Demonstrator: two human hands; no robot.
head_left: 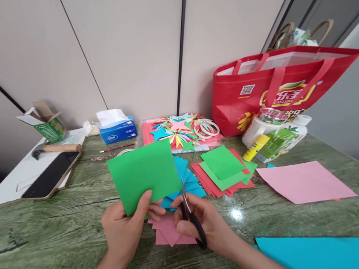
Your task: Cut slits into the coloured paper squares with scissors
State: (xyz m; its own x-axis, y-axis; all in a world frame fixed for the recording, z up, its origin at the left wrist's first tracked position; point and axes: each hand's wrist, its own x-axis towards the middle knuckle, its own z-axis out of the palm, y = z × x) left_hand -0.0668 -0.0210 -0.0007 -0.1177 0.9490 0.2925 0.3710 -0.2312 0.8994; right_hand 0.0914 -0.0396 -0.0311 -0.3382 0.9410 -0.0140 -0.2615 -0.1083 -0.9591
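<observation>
Dark green wood-grain worktop: cut off at the bottom; open for moving at left front.
Four-cornered green paper sheet: held up above the worktop, hiding part of the fanned blue paper pile.
Left hand: gripping the sheet near its lower edge, partly behind it.
Right hand: gripping black-handled metal scissors.
Scissors: pointing up near the sheet's right edge, partly hidden by fingers.

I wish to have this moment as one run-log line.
left hand: holds green sheet | right hand: holds scissors near sheet's edge | pink paper: on table
</observation>
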